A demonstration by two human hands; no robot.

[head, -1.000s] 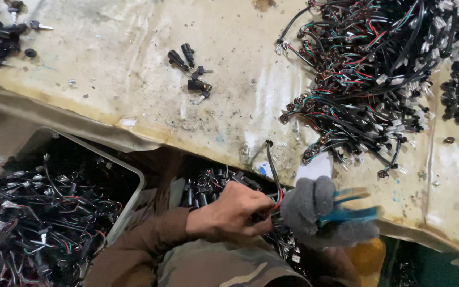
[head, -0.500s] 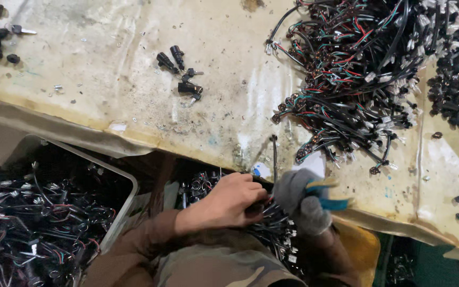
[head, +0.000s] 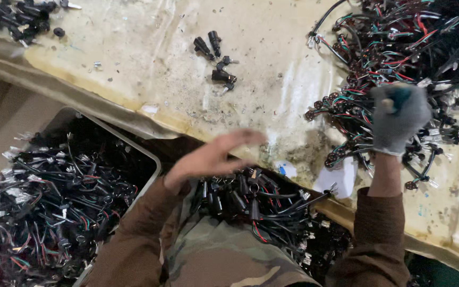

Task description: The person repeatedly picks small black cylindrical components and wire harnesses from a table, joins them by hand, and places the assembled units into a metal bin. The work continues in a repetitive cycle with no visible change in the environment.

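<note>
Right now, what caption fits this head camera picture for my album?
Bare left hand open over lap wires; gloved right hand raised above tangled cable pile.

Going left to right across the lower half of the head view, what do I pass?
Bin of wired connectors → bare left hand, open → heap of black cables on the lap → white paper scrap → gloved right hand, raised over the tangled wire pile.

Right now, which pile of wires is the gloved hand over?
The big tangled wire heap on the table's right side: the right hand, in a grey glove, is raised over it. The bin pile and lap pile lie lower left.
</note>
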